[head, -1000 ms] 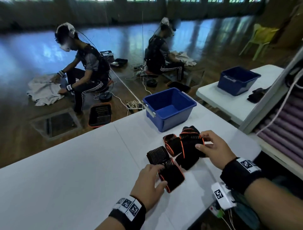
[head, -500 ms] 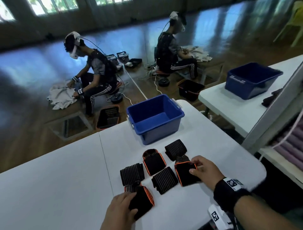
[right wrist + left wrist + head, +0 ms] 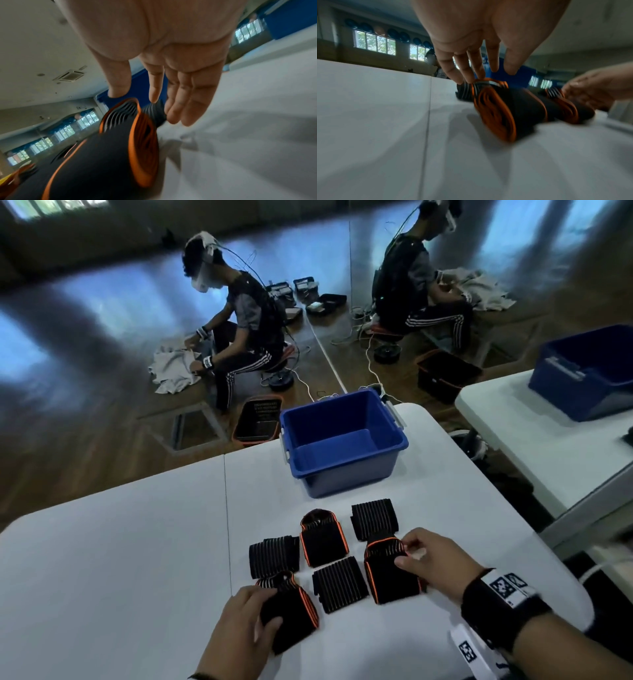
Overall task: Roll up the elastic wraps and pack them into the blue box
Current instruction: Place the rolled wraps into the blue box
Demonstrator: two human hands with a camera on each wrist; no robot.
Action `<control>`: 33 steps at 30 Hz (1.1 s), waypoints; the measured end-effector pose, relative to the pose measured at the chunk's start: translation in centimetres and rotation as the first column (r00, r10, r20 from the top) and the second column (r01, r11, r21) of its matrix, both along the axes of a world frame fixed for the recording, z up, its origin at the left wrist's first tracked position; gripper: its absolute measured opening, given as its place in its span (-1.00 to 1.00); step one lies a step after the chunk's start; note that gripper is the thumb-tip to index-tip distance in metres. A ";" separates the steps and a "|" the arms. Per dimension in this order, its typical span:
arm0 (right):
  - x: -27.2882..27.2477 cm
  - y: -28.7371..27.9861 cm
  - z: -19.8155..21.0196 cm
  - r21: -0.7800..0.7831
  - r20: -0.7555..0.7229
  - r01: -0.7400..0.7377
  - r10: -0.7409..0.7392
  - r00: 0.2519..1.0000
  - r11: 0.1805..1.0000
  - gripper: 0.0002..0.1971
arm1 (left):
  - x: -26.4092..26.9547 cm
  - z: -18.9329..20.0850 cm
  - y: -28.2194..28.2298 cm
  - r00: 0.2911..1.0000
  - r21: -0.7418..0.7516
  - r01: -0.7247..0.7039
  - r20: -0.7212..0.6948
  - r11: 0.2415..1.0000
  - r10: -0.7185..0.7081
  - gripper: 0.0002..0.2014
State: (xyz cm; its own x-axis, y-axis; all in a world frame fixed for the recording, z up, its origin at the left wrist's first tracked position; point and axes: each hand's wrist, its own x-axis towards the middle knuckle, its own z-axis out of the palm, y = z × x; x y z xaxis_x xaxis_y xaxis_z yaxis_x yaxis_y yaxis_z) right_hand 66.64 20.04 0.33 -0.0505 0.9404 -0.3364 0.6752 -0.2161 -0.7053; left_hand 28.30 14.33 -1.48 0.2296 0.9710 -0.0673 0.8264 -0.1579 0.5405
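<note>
Six rolled wraps (image 3: 323, 542) sit clustered on the tabletop (image 3: 120, 577), with the blue box (image 3: 346, 474) at their 12 o'clock. The left hand (image 3: 239, 631) rests straight fingers (image 3: 460, 71) on the 7 o'clock wrap (image 3: 294, 611). The right hand (image 3: 435, 566) touches the 4 o'clock wrap (image 3: 387, 580), fingers (image 3: 155, 86) released, grasping nothing.

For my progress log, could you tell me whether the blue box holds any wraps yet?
Empty, as far as shown: the box shows a bare floor in the head view; six wraps lie on the table.
</note>
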 end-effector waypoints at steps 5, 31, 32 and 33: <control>1.4 4.1 3.5 0.086 0.109 0.016 -0.025 0.994 0.996 -0.86 | 0.5 4.6 6.1 0.993 0.133 -0.062 0.106 0.989 0.048 -0.77; -5.2 13.4 2.8 -0.286 0.376 -0.363 0.452 0.809 0.887 -0.51 | 7.6 6.8 24.6 0.942 -0.048 -0.177 0.281 0.983 0.184 -0.45; -5.2 13.2 3.0 -0.279 0.377 -0.355 0.442 0.814 0.892 -0.52 | 7.7 6.8 24.6 0.939 -0.052 -0.177 0.290 0.983 0.184 -0.44; -5.2 13.0 3.5 -0.265 0.377 -0.344 0.425 0.823 0.901 -0.54 | 7.8 6.9 24.6 0.937 -0.058 -0.176 0.297 0.983 0.185 -0.44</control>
